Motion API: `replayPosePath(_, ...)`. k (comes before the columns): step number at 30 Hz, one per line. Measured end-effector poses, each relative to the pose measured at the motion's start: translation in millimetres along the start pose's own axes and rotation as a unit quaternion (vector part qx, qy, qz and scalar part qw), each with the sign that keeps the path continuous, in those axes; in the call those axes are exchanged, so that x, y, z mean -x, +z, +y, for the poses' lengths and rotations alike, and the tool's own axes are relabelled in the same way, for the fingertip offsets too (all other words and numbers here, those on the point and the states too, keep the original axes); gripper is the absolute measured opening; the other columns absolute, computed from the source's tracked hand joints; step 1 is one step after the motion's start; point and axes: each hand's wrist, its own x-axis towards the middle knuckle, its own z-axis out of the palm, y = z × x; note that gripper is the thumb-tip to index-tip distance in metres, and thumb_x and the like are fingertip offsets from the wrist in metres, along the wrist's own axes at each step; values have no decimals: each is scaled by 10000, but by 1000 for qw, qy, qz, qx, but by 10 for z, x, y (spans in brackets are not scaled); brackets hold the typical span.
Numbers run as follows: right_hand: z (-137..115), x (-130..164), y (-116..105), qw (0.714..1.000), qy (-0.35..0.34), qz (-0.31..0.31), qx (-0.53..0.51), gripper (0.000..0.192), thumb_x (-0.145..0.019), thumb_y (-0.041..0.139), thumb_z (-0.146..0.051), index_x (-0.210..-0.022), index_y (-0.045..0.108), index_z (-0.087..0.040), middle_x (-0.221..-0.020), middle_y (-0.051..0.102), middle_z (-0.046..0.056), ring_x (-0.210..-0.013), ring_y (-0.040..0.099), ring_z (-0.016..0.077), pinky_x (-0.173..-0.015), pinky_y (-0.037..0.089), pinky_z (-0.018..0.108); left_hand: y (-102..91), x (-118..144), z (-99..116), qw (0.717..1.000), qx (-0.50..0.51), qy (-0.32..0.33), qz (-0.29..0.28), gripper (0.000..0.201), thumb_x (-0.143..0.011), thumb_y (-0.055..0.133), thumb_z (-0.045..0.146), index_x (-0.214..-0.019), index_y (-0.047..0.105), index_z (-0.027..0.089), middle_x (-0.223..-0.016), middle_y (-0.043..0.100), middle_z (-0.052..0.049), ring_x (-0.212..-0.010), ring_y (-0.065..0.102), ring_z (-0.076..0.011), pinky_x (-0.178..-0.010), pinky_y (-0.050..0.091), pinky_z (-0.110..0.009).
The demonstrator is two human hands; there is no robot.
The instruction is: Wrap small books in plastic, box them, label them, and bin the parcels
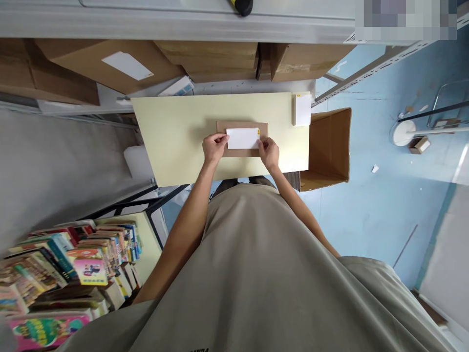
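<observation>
Smooth blue flooring [359,210], scuffed and dotted with scraps, spreads out on the right, while brown cardboard cartons [223,61] with taped seams sit under a grey shelf [176,24] opposite me. Between them lies a pale yellow worktop [172,137], flat and straight-edged. Near its middle rests a brown cardboard piece [242,153], matt and rectangular, and over it is a white card [243,139], plain and crisp, with one small yellow mark at its far right corner. Fingers of the left hand [213,147] pinch the card's left end; those of the right hand [269,152] curl together at its right end, though I can't tell whether they grip it. A thicker white pad [302,110] occupies the worktop's far right corner, beside an open carton [330,146]. Well-thumbed books [88,269] crowd the left.
</observation>
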Motion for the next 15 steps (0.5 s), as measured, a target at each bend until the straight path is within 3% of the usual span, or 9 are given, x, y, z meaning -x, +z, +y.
replayPosePath(11, -28, 3, 61, 999, 9, 11, 38, 252, -1158, 612, -426, -969, 611, -259, -1109, 782, 128, -977, 730, 265, -972, 589, 427, 3, -48, -34, 999, 28, -10, -13, 168, -844, 866, 360, -870, 870, 194, -676, 552, 16, -709, 472, -171, -702, 373, -326)
replayPosePath(15, 10, -3, 85, 999, 0, 14, 45, 265, -1161, 595, -440, -967, 612, -260, -1102, 775, 134, -976, 720, 270, -973, 600, 441, 7, -48, -51, 999, 30, -4, -16, 168, -837, 850, 358, -883, 876, 199, -679, 553, 13, -708, 465, -172, -697, 367, -327)
